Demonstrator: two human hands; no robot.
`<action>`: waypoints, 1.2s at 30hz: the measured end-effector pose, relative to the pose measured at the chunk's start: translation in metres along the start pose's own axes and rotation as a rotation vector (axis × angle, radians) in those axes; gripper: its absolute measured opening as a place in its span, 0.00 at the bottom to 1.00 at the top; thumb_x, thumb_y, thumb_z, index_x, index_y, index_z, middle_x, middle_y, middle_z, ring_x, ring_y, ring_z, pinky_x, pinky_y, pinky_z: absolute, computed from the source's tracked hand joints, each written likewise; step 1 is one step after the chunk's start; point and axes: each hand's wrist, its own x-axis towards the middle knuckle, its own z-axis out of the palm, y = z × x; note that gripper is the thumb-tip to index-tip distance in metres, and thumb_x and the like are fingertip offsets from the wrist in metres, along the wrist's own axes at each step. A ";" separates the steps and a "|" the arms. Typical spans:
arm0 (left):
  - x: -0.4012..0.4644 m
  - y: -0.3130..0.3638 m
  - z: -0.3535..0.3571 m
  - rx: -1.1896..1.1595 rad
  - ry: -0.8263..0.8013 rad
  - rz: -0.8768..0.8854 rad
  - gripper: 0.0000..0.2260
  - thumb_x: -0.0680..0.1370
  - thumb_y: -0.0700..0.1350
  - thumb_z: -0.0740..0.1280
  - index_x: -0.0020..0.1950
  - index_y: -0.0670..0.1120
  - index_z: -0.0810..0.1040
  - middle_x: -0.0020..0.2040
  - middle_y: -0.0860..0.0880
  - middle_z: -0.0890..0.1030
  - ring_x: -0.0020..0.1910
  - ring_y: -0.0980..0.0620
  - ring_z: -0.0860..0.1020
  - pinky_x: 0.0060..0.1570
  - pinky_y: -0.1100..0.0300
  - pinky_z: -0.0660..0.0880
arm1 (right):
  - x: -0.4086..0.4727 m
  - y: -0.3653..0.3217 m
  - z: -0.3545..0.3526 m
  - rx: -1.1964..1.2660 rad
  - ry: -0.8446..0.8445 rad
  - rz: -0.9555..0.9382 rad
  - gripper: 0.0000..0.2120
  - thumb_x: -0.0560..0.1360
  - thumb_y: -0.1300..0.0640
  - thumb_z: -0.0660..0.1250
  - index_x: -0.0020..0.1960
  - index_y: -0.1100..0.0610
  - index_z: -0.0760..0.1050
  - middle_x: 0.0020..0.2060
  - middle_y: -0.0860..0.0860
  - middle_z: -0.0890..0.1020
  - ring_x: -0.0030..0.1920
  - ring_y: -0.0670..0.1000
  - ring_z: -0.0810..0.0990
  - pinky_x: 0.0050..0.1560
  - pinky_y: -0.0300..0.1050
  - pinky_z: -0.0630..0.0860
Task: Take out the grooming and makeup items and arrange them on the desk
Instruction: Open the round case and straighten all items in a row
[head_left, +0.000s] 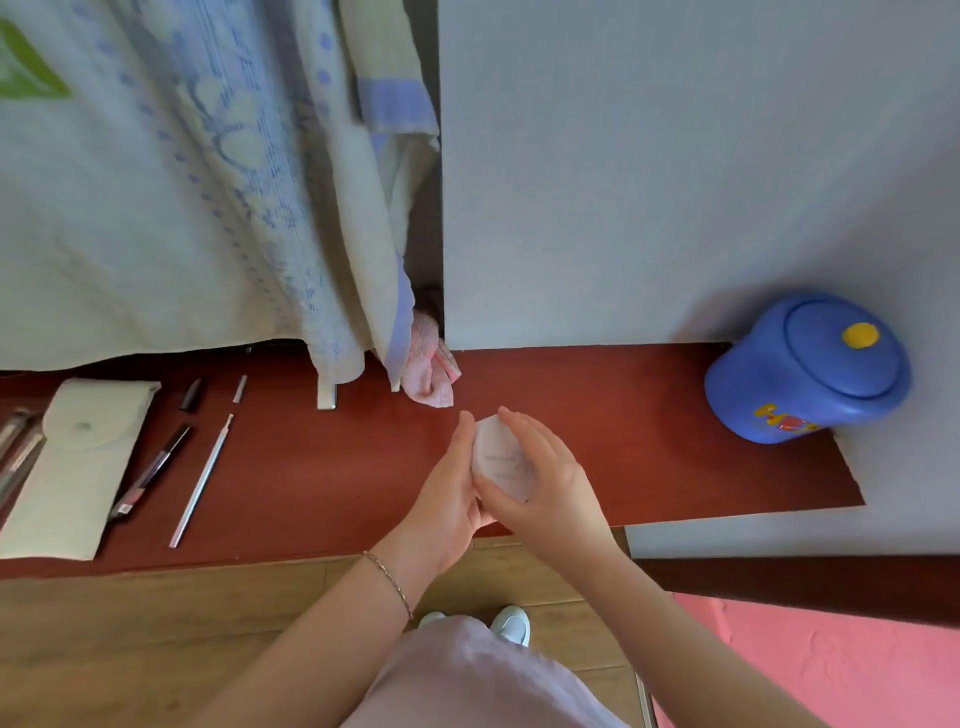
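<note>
A small round white compact with faint lettering on its lid is held between both hands just above the red-brown wooden surface, near its front edge. The left hand cups it from the side and beneath, fingers curled round the rim; the right hand covers the far side with fingers and thumb wrapped over the top. Whether it is about to be opened or simply set down cannot be told.

The chief risk, as I judge it, is the edge: the compact hangs close to where the surface gives way to the wooden floor, and a smooth round case (likely slick plastic) could slip from either grip and fall or roll off. Setting it flat and further back would avoid that.

To the left lie items already out: a pale cream fabric pouch with a snap flap, a dark slim cosmetic pencil, a thin silver metal tool, a small black cap and a short grey stick. A sweeping forearm could scatter these thin pieces, which roll easily.

The blue plastic lidded jar with a yellow knob stands well to the right, clear of the hands. A patterned blue-and-white curtain hangs behind, its hem touching the surface.
</note>
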 end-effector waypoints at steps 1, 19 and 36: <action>0.000 -0.002 -0.002 -0.007 0.010 0.000 0.25 0.78 0.62 0.52 0.60 0.48 0.78 0.54 0.47 0.83 0.53 0.51 0.81 0.47 0.58 0.77 | -0.002 -0.002 0.002 0.005 0.006 0.006 0.35 0.66 0.39 0.63 0.70 0.52 0.67 0.67 0.49 0.72 0.68 0.47 0.69 0.65 0.44 0.70; -0.054 0.010 -0.082 -0.018 0.333 -0.163 0.24 0.76 0.64 0.55 0.61 0.49 0.74 0.57 0.39 0.80 0.44 0.38 0.81 0.29 0.59 0.76 | 0.053 -0.044 0.025 0.115 -0.483 0.197 0.17 0.74 0.39 0.61 0.37 0.50 0.79 0.33 0.50 0.82 0.36 0.51 0.82 0.47 0.50 0.82; -0.038 0.034 -0.205 1.500 0.608 0.530 0.39 0.65 0.62 0.73 0.70 0.48 0.62 0.65 0.50 0.69 0.63 0.52 0.68 0.59 0.63 0.67 | 0.092 -0.085 0.142 0.086 -0.302 0.477 0.27 0.70 0.33 0.61 0.32 0.58 0.74 0.27 0.47 0.73 0.29 0.52 0.83 0.47 0.50 0.81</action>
